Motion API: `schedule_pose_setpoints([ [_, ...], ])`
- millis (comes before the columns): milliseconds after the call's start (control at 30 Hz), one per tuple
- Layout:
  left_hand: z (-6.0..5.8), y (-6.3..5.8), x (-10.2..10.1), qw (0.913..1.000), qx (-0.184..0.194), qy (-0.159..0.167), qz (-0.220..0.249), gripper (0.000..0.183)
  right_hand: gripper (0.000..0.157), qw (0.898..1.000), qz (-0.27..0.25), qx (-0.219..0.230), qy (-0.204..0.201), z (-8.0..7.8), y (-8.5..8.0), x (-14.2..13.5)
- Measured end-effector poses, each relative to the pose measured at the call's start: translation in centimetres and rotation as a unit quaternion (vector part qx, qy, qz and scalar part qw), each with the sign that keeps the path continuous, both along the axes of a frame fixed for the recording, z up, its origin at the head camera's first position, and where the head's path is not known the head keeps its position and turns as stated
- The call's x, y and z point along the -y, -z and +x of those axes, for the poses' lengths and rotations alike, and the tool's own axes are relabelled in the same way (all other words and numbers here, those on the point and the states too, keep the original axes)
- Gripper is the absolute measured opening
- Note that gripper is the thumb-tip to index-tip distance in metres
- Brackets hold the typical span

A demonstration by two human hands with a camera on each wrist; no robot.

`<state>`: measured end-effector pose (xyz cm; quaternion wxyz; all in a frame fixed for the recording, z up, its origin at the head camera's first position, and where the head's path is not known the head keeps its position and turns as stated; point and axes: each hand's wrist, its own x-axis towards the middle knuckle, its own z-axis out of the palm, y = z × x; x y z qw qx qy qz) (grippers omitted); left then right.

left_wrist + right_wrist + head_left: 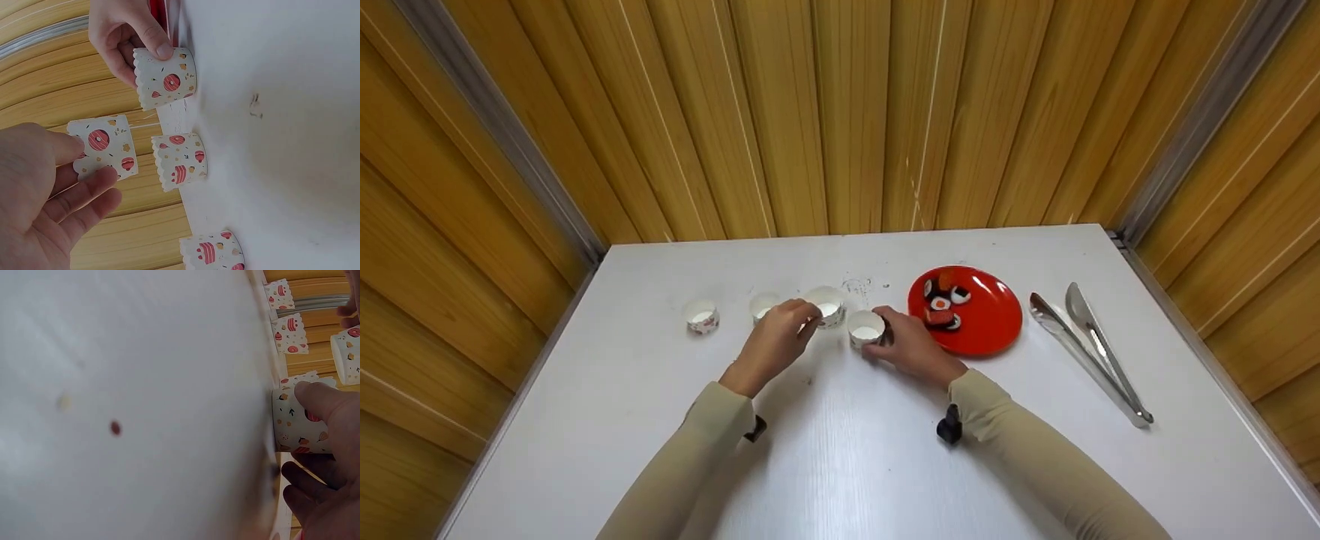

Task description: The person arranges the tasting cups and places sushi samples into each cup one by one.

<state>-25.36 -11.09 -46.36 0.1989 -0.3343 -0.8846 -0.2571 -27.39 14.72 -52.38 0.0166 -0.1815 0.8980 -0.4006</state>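
While its scalloped rim and printed doughnuts face the left wrist camera, the lifted paper cup (104, 153) sits pinched in the left hand (774, 339), fingers curled narrowly round it, left of the red plate (990, 326). Nearer that plate, the right hand (911, 346) grips a second cup (865, 328) standing on the white table (840, 465). Two more cups (702, 316) stand farther left. Beyond the glossy plate lie steel tongs (1091, 349).

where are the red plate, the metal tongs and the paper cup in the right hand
round red plate (994, 319), head view, bare right part
long metal tongs (1091, 352), head view, mid arms
patterned white paper cup (865, 328), head view, rim
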Motion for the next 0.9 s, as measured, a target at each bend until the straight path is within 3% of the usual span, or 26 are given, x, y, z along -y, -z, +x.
schedule_pose_setpoints([
  [700,1.4,0.1,5.6,0.9972,0.003,-0.074,0.008,0.01,0.064,0.998,0.054,-0.007,-0.013,0.6,-0.1,0.9],
  [900,1.7,0.5,7.3,0.9966,-0.014,-0.079,0.017,0.01,0.064,0.999,0.035,-0.002,-0.029,0.8,-0.2,1.2],
])
